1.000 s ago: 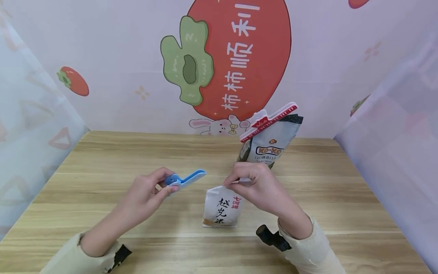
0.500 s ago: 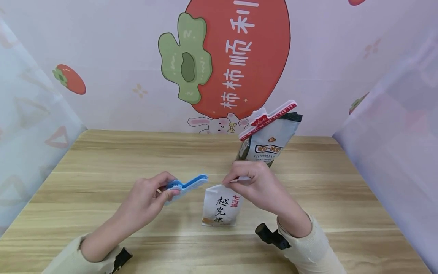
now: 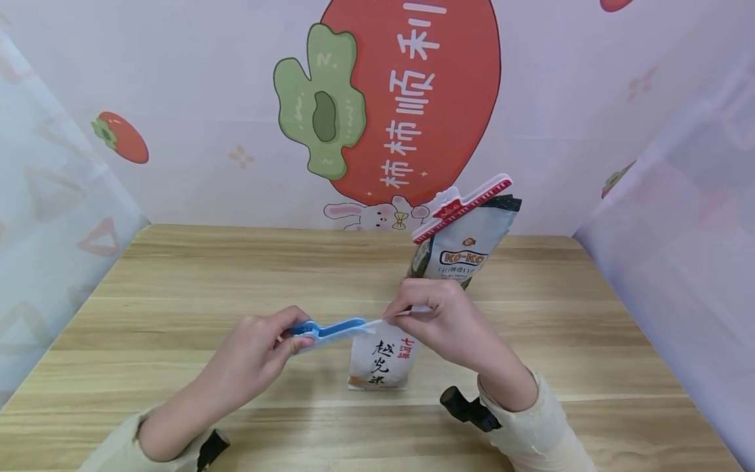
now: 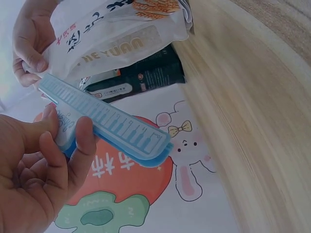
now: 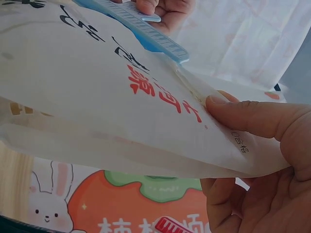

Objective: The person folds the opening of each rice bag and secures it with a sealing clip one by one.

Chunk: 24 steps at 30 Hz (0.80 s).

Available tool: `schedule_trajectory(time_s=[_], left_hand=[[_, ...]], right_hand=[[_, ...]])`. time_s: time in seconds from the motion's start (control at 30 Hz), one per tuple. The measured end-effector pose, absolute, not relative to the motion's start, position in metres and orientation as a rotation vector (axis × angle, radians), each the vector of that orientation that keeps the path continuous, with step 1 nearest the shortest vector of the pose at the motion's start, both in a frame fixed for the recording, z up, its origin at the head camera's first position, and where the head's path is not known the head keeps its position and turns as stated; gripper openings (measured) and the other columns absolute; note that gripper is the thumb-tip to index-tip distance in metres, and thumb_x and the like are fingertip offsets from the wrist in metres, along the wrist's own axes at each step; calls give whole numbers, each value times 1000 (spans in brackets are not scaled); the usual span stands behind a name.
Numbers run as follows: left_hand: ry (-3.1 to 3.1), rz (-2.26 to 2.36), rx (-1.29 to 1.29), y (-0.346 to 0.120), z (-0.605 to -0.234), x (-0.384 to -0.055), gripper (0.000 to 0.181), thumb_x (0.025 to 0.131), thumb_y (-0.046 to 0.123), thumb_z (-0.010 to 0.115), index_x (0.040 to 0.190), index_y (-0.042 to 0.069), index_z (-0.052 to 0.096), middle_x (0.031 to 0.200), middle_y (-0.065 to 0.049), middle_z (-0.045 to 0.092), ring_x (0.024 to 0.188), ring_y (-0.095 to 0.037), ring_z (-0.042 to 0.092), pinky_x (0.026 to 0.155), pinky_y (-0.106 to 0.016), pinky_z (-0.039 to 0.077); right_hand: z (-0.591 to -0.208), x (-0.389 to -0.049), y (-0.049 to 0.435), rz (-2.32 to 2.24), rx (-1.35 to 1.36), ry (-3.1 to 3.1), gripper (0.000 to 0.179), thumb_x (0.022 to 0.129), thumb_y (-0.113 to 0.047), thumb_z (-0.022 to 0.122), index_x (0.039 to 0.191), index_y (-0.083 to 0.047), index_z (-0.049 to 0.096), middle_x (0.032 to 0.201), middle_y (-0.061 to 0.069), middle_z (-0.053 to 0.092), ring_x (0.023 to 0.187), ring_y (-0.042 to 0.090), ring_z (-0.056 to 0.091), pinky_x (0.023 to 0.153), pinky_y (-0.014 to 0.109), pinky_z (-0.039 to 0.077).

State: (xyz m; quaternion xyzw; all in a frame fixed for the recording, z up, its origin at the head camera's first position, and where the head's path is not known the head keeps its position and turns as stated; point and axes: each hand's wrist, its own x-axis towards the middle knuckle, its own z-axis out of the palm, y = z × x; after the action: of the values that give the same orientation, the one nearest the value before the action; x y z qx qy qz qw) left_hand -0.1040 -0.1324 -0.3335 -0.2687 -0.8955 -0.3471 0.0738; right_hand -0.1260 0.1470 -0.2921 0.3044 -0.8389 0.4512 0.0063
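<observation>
A light blue bag-sealing clip (image 3: 336, 329) is pinched by its handle between the thumb and fingers of my left hand (image 3: 256, 351). Its long arms point right and overlap the top left corner of a small white rice bag (image 3: 380, 360) that stands upright on the table. My right hand (image 3: 448, 321) pinches the bag's top edge near its right end, thumb in front. Seen from the right wrist, the clip (image 5: 160, 43) lies along the bag's upper edge, a short way from my right thumb (image 5: 243, 114). The left wrist view shows graduated markings on the clip's face (image 4: 112, 116).
Behind my right hand stands a pale KO-KO bag (image 3: 463, 252), leaning right, with a red and white clip (image 3: 463, 210) across its top. A printed backdrop (image 3: 206, 177) rises at the wooden table's (image 3: 236, 262) far edge. Black wrist mounts (image 3: 472, 408) sit at both sleeves.
My left hand has brought the blue clip right and slightly down, so its tips moved from beside the white bag onto its top corner. The right hand keeps its pinch, nearly still.
</observation>
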Motion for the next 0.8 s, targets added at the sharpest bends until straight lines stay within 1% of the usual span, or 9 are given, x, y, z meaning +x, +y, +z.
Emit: schedule_trajectory(time_s=[0.1,0.3,0.53,0.63,0.67,0.73,0.8], left_hand=[[-2698,-1034,-796,-131,-334,-104,7,89,13,72,94,10,68,70,11,63,53,6,41,46,-17,40],[-2731,-1064,-767,-128,-335,-104,9,87,12,74,93,11,67,70,11,62,54,5,45,47,-17,42],[-2767,-1129,-765,-126,-338,-105,10,89,13,74,96,13,67,77,8,68,46,5,40,42,-19,40],[-2788,-1163,-755,-127,-339,-106,9,90,15,73,97,14,67,77,8,68,47,4,42,42,-19,41],[-2793,-1175,-753,-127,-339,-106,9,90,16,73,97,14,67,77,8,68,47,3,43,43,-20,41],[-2801,-1191,-748,-128,-340,-106,9,91,17,73,98,15,67,78,8,68,49,3,44,44,-20,42],[-2806,-1208,-745,-128,-340,-106,9,91,18,72,98,15,67,79,7,69,51,1,46,45,-20,43]], right_hand=[[-292,-126,147,1413,947,-2633,16,84,4,74,87,-11,78,80,-4,68,78,10,61,75,25,59],[-292,-126,147,1403,935,-2653,17,85,4,73,87,-12,79,80,-4,68,78,10,61,74,25,59],[-291,-125,147,1396,933,-2651,18,84,5,73,86,-12,79,79,-4,67,77,10,60,74,25,59],[-291,-125,146,1405,928,-2656,17,84,4,73,87,-11,78,80,-3,68,78,10,61,75,25,60],[-290,-125,146,1413,919,-2664,15,85,3,73,89,-11,78,82,-3,69,79,11,62,76,25,60],[-290,-126,149,1402,892,-2688,15,85,-2,75,97,-10,77,86,-2,69,83,12,62,77,26,59],[-291,-127,153,1422,848,-2722,25,85,-6,77,109,-10,73,91,0,70,87,14,64,79,26,59]])
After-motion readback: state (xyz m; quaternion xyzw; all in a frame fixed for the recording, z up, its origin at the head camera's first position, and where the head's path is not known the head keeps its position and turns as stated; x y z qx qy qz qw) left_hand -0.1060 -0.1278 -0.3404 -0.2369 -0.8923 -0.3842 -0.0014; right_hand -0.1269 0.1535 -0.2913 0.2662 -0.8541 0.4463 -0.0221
